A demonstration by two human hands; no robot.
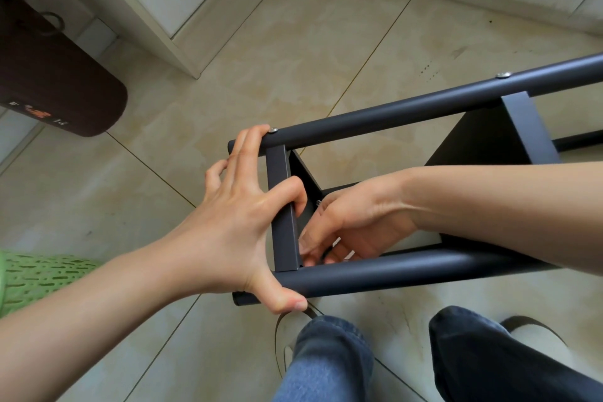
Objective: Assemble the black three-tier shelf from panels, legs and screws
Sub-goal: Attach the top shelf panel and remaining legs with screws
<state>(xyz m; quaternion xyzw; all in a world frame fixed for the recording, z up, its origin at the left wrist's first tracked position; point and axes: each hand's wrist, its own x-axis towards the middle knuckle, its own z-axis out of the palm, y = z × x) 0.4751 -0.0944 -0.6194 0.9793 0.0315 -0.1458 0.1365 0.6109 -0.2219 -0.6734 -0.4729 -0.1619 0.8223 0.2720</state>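
The shelf legs [408, 109] are round tubes with a smooth, matt dark-grey coat, apparently painted metal. The panel edge [283, 206] has the same matt finish. Screw heads [503, 75] are bright bare metal. Floor tiles [293, 59] are glossy and marbled. The basket [39, 277] is perforated green plastic.

Beige tiled floor [293, 52], black shelf frame [408, 111], brown mat [55, 85], green basket [36, 277]

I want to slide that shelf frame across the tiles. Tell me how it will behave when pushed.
The shelf frame probably slides easily: its round legs lie along smooth floor tiles. It likely stays stiff, since screws already join panels to legs. It looks light; the left hand steadies it alone.
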